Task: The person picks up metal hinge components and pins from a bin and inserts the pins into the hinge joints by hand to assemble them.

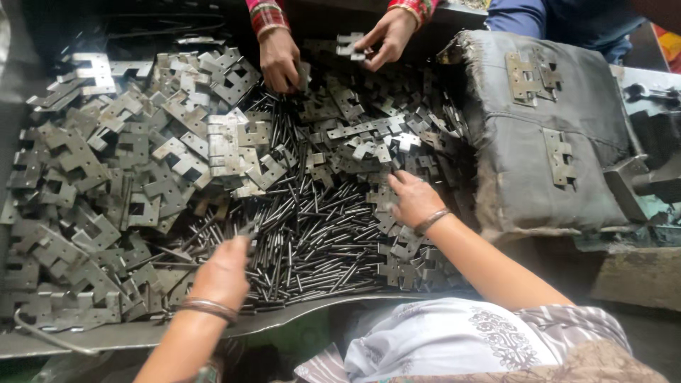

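Your left hand (225, 273) sits at the near edge of the pile of thin steel pins (312, 234), back of the hand up, fingers curled down into the pins. Something small and dark shows at its fingertips, probably a pin or a plate, but I can't tell whether you actually have hold of it.

Your right hand (413, 200) is lying on the small hinge plates (408, 262) just right of the pins. Palm down, fingers loosely spread and pointing toward the middle of the tray. Touching the plates; whether it grips one I can't tell. Thin bangle at each wrist.

Layout: pins run down the centre of the metal tray (42, 344). Bigger notched hinge plates (106, 191) are heaped on the left, smaller ones on the right and toward the far side.

Across the tray, another person in red checked cuffs is working. One of their hands (279, 60) is closed down on the pile, the other hand (386, 39) pinches a small plate lifted off the heap.

Right of the tray is a worn grey padded block (596, 128) with two joined hinges (530, 78) lying flat on top, well apart from your hands. Some dark machine parts (649, 181) sit beyond it at the right edge.
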